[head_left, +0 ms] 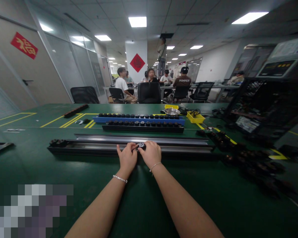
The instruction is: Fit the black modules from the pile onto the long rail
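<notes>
Both of my hands meet over the middle of a long black rail [89,148] lying across the green table. Between them is a small black part [141,144] with a light marking on top. My left hand [128,156] pinches its left side, and my right hand [151,154] curls round its right side. At the rail's left end sit several similar black parts [58,142]. A second, empty-looking rail [109,137] lies just behind. The underside of the held part is hidden.
Behind the rails lie a blue rail [139,120] and a black rail [119,128] with rows of black parts. A metal bowl [172,112] and yellow bin [195,117] stand back right. Loose dark parts [253,158] cover the right side. Several people sit beyond the green table [64,181].
</notes>
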A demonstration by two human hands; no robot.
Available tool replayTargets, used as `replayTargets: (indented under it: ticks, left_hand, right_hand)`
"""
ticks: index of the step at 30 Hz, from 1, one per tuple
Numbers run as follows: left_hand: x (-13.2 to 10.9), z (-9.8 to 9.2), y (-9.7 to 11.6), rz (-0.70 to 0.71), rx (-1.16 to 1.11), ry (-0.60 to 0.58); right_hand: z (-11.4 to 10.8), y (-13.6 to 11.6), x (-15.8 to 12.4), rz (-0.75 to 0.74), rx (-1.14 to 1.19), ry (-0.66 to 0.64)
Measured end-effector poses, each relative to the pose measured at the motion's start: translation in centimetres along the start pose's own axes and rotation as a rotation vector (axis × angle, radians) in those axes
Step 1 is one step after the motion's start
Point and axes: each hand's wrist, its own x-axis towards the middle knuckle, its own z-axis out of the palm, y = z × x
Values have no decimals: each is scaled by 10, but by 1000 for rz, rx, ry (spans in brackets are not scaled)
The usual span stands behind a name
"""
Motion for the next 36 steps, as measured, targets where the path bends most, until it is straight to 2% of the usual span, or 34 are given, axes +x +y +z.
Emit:
replayTargets:
  ticks: [10, 15, 36]
  left_hand:
    - [0, 1, -2, 65, 105, 52]
    - [-1, 0, -1, 104, 158, 43]
    - [-2, -3, 3, 95, 176, 46]
  right_hand:
    - [7, -1, -3, 10, -43, 78]
    - [8, 0, -4, 18, -55, 104]
    - [9, 6, -5, -6, -139, 137]
